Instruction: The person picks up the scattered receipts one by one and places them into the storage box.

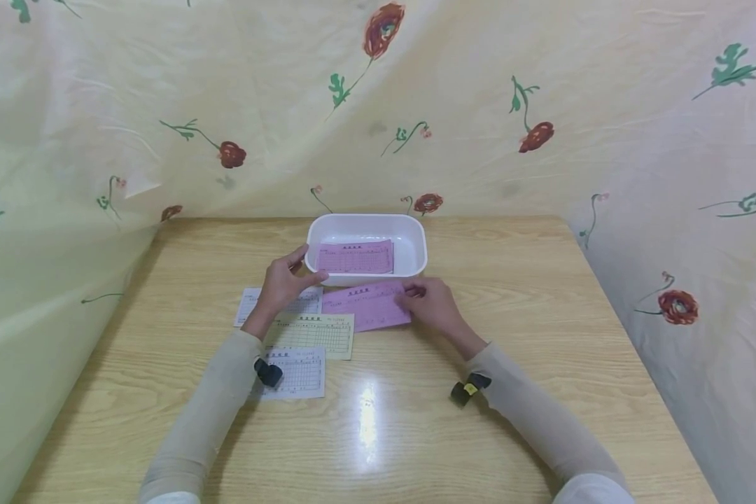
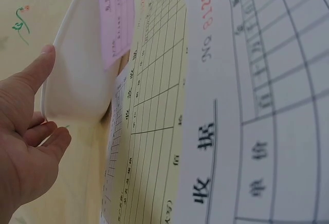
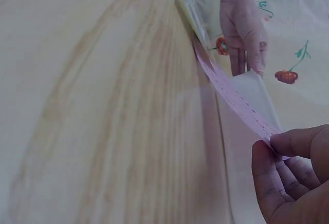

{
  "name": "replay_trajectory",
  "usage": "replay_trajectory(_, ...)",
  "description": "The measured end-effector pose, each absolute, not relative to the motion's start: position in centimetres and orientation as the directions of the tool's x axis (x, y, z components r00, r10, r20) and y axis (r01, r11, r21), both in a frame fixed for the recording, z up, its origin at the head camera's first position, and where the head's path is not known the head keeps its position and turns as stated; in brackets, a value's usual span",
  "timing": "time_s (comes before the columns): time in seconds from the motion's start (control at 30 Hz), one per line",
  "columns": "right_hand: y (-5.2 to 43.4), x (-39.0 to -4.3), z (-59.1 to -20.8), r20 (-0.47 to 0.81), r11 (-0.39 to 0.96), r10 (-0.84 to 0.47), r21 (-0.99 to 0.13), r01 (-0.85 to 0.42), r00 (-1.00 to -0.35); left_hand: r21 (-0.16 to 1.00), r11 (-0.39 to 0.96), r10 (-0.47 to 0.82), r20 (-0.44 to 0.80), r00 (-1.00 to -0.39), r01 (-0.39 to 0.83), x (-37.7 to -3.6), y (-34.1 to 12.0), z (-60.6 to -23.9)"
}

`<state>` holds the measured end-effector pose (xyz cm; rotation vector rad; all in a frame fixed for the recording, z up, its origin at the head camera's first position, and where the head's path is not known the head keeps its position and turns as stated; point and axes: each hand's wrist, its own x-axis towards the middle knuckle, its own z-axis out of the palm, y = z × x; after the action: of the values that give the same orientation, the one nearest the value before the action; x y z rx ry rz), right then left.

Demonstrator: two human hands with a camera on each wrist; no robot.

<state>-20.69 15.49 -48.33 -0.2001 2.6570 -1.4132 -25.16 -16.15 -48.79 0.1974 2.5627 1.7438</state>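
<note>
A: What lies nearest on the wooden table (image 1: pixel 164 420)?

B: A white form (image 1: pixel 296 372), close to the left sleeve. Just beyond it sits a yellow form (image 1: pixel 318 332), overlapping it, and behind that another white sheet (image 1: pixel 252 302) under the left wrist.

A: And the hands?

B: The right hand (image 1: pixel 433 304) pinches the right edge of a pink slip (image 1: pixel 365 306) between thumb and fingertips (image 3: pixel 288 144); the right wrist view shows that edge lifted off the wood while the rest slopes down to the table. The slip lies just in front of the tray, its left end beside the yellow form.

A: The left one?

B: The left hand (image 1: pixel 283 280) is at the near left corner of the white tray (image 1: pixel 416 241). Its fingers are loosely spread, thumb (image 2: pixel 38 67) stretched up along the tray's outer wall, the others slightly bent beneath the rim. It grips nothing that I can see.

A: Anything inside the tray?

B: A second pink slip (image 1: pixel 355 257), lying flat on the bottom. Behind the table hangs a cream floral cloth (image 1: pixel 479 105).
</note>
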Motion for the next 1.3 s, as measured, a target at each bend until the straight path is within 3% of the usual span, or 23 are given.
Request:
replay_trajectory(0.4, 16.3, -20.3, -46.5, -0.074, 0.541, -0.109, -0.841, 0.003, -0.991, 0.927, 0.367, 0.117, 0.038, -0.992, 0.078, -25.3, -16.2, -48.9)
replay_trajectory(0.87, 18.3, -19.4, -43.9, 0.052, 0.517, -0.091, -0.851, -0.092, -0.995, 0.926, 0.372, 0.115, 0.025, -0.993, 0.066, -25.3, -16.1, -48.8)
replay_trajectory(1.3, 19.5, -18.9, -41.8, 0.073, 0.53, -0.069, -0.843, -0.098, -0.995, 0.926, 0.371, 0.113, 0.025, -0.993, 0.065, -25.3, -16.1, -48.8)
